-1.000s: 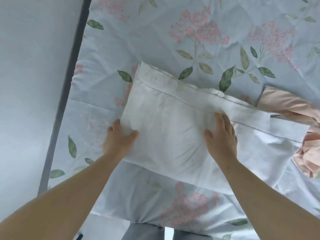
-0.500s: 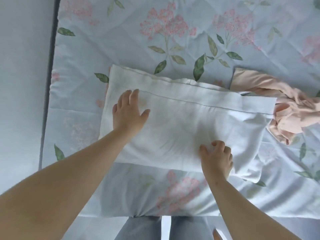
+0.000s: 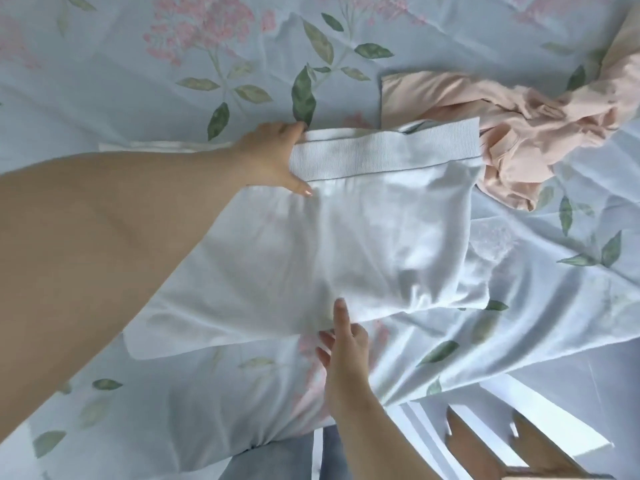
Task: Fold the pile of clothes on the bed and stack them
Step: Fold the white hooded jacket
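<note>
The left hand [image 3: 273, 157] lies flat on the white garment [image 3: 363, 244], fingers straight. The right hand [image 3: 344, 344], fingers straight, touches its near edge; pink clothes [image 3: 502, 133] lie further right.

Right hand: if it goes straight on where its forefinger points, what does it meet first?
The white garment: the right hand points its forefinger at the near edge and seems almost on it, though depth is unclear.

left hand [image 3: 270, 157] slid to the white garment's [image 3: 381, 244] waistband, right hand [image 3: 346, 344] to its edge
</note>
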A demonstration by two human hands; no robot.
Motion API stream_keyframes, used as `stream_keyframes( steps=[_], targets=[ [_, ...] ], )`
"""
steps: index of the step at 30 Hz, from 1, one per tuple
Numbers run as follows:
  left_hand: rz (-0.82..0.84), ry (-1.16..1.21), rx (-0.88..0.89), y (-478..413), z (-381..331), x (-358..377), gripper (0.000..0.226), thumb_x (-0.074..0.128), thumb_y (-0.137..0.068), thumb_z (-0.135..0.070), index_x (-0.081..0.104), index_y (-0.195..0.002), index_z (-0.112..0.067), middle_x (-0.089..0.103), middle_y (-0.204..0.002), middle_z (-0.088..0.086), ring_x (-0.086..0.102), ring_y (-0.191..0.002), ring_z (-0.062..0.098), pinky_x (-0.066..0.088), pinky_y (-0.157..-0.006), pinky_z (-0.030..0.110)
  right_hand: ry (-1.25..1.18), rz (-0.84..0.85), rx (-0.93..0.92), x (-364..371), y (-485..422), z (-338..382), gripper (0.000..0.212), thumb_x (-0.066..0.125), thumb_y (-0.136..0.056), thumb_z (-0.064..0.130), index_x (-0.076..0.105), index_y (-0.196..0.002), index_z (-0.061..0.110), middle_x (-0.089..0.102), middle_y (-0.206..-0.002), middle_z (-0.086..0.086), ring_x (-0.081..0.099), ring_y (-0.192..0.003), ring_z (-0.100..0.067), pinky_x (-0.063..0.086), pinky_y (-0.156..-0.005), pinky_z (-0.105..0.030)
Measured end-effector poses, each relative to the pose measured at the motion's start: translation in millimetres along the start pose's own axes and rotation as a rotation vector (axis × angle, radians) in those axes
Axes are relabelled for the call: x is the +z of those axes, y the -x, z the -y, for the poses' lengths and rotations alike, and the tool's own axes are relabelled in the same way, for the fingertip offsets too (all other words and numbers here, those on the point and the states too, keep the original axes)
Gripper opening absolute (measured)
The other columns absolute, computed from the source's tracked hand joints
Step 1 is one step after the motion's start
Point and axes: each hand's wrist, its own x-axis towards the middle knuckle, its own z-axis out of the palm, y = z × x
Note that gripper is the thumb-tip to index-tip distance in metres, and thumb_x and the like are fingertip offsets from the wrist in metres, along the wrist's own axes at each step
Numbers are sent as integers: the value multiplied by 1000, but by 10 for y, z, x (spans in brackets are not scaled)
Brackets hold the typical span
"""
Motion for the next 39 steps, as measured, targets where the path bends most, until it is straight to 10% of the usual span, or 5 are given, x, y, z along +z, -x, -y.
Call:
stream_keyframes(
  steps=[14,18,30,36,39],
  targets=[
    [280,566,-214,230,80,-302,54,82,-70,-32,58,-116,-15,61,-108,-4,57,-100,16,47,-89,28,-229,277,-163,-74,170,345,52,71,-64,4,61,-114,12,74,-98,-1,71,-86,-14,55,-65,-21],
    [156,921,-257,654,29,-612,18,73,-79,-16,63,-93,-23,66,-87,-10,63,-77,6,50,-60,16,-142,353,-352,-248,410,743,57,76,-58,-1,62,-112,14,73,-101,-1,69,-94,-17,56,-71,-23],
    [-523,1525,3,2078,-60,-1035,28,63,-77,-10,62,-104,-18,74,-92,-6,69,-89,10,55,-71,23,122,568,-917,-9,1488,2346,18,62,-80,20,66,-96,17,74,-90,8,70,-88,-10,55,-73,-26],
    [-198,1411,-360,2541,-37,-73,82,86,-31,-61,62,-102,-28,72,-93,-18,67,-88,0,50,-67,11,425,466,-694,-240,946,1795,60,79,-55,58,70,-99,19,73,-103,1,69,-96,-17,53,-88,-36],
    [26,1378,-588,2660,-145,567,60,74,-70,-55,57,-119,-25,63,-109,-13,61,-89,1,44,-63,8,689,342,-469,-449,518,1247,46,73,-70,54,68,-97,17,72,-89,0,67,-86,-18,53,-80,-22]
  ],
)
